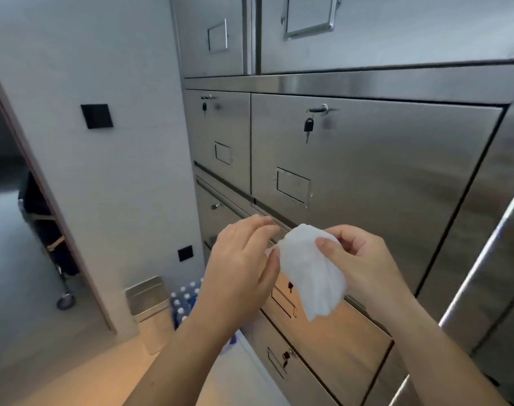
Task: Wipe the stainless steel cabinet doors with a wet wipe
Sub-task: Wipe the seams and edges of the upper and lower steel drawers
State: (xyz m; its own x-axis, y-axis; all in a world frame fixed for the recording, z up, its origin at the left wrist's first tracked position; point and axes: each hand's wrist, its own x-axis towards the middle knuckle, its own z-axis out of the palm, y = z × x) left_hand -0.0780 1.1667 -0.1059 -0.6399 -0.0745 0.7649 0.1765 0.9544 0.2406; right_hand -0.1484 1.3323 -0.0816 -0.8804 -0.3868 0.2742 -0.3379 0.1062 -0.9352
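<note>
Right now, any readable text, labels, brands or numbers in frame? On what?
No readable text in view.
Label holders on the cabinet doors: look blank.
Bottle pack on the floor: any print too blurred to read.
Wet wipe: no print visible.

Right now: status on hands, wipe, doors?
Right hand pinches wet wipe, crumpled, off the steel. Left hand at its edge, grip unclear. Cabinet doors not contacted; keys hang in locks.

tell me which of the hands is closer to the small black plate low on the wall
Left. The left hand is just right of the black plate; the right hand is farther right, past the wet wipe it pinches.
</note>
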